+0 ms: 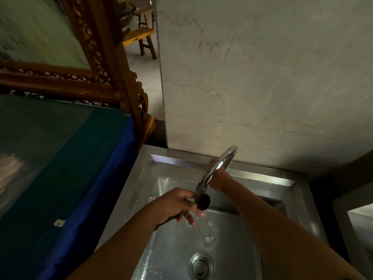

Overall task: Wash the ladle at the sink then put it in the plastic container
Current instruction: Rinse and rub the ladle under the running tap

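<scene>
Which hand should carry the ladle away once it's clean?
Probably the left hand: it already grips the ladle under the faucet. The right hand is busy behind the faucet.

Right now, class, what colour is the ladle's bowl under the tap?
Black or very dark, in the head view: ladle.
</scene>
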{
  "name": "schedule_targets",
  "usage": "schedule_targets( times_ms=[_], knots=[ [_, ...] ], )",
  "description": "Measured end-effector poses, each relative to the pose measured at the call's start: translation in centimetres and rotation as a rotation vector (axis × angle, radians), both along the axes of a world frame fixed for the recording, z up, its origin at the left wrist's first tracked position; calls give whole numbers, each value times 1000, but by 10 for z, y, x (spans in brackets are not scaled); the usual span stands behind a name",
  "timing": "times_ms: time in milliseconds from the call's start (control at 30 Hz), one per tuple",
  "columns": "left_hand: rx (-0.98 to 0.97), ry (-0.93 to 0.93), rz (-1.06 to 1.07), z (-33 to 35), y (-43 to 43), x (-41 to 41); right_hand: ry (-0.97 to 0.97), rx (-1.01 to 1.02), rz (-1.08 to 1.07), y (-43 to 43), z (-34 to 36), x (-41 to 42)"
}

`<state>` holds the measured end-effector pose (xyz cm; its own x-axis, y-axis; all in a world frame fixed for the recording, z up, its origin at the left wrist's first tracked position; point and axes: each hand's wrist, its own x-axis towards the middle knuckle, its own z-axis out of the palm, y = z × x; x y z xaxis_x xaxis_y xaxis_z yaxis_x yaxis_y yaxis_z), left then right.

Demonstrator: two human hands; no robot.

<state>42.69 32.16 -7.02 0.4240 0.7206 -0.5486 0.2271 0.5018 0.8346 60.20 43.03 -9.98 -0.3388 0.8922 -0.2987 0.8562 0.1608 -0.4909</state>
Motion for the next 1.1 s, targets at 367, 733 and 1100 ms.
schedule_targets(
  times_ms=[367,733,1100],
  knots=[
    [29,-30,30,-5,-11,-4,-29,-61,118,3,23,13],
    [86,54,16,19,-18,2,166,-109,-3,-35,29,15],
    [204,18,-40,85,-59,8,1014,-568,-653,-172,68,26]
  ],
)
